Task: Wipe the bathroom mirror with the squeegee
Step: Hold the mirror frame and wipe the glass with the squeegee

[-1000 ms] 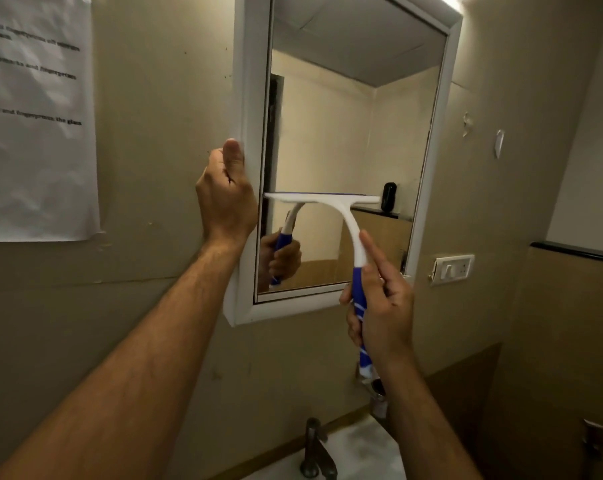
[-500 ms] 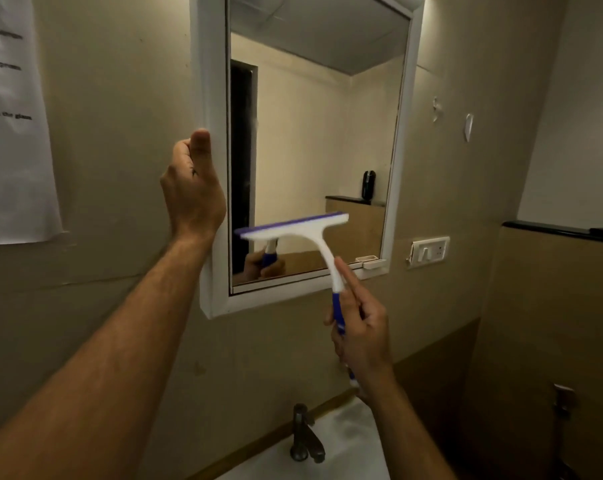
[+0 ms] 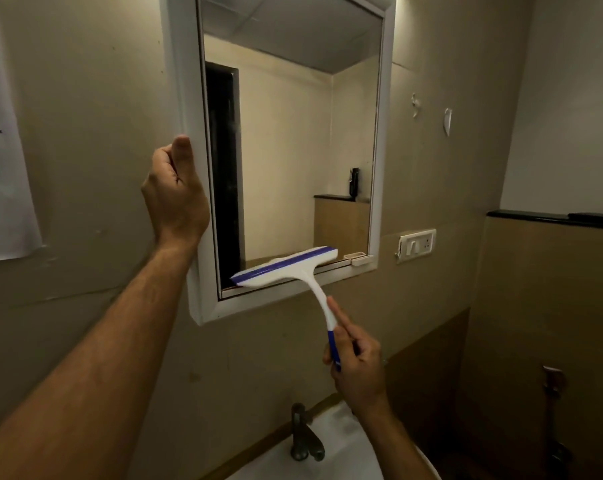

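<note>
Judging by the squeegee, gripped by the right hand, one stroke is ended at the mirror bottom, its frame held by the left hand.

Your left hand hides its fingers behind the mirror frame; at nine o'clock the paper notice is cropped, unreadable.

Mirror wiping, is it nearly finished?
Partly, it seems. The squeegee blade sits at the bottom edge of the mirror, so this stroke looks done. The right hand grips its handle; the left hand holds the frame. The strip beside the right frame edge may remain.
</note>
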Demonstrator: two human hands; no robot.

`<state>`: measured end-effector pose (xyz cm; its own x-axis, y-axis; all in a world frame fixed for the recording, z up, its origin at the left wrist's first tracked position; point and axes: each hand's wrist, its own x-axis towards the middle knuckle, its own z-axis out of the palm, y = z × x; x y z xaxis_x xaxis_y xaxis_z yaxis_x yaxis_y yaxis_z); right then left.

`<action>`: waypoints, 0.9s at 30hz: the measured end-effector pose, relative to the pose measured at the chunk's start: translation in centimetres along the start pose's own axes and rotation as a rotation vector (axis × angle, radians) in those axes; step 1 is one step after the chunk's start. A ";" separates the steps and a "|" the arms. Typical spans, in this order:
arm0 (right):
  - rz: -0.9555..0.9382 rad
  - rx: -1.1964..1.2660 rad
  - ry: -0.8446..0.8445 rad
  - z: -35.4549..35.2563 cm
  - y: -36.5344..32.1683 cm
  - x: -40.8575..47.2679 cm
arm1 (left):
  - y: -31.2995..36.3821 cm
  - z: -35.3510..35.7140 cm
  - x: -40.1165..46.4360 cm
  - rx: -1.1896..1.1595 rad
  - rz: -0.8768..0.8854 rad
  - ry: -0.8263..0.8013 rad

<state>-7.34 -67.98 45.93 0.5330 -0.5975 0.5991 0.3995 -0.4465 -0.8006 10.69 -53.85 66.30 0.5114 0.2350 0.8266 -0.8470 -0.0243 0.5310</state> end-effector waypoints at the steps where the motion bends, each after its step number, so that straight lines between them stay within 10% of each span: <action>1: 0.003 -0.008 -0.006 -0.3 -0.2 0.2 | 0.1 0.0 0.0 0.002 0.002 0.009; 27: 0.063 0.135 0.191 -2.9 -4.0 7.2 | 3.7 1.3 5.1 0.036 -0.081 -0.042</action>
<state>-7.25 -72.38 53.44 0.4141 -0.7426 0.5264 0.4726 -0.3188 -0.8216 10.41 -53.98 72.73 0.5840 0.1964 0.7876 -0.7975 -0.0419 0.6018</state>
